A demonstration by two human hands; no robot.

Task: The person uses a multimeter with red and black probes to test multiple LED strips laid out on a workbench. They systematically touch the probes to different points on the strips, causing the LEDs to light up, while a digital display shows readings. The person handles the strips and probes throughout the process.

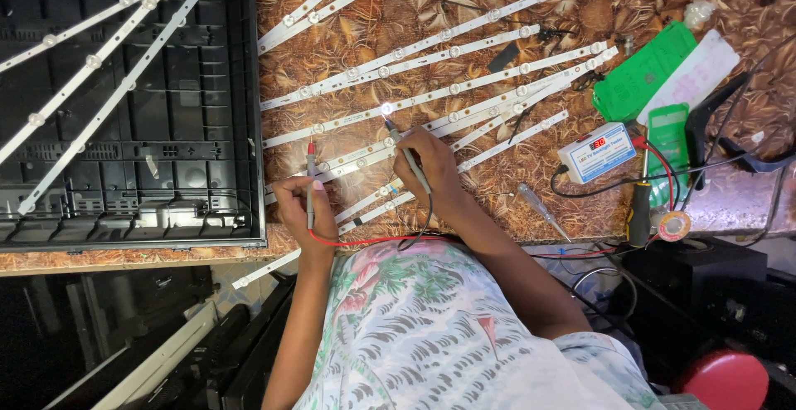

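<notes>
Near the table edge [124, 259], both hands' fingers pinch probes on crowded strips [431, 95].

Two probes [310, 179] [408, 157] — tips on white strips [431, 95].

Two hands, one probe each: left hand [305, 208] w/ red probe [311, 179], right hand [428, 165] w/ black probe [408, 160]. One lit LED [387, 109] just past right fingertips.
</notes>
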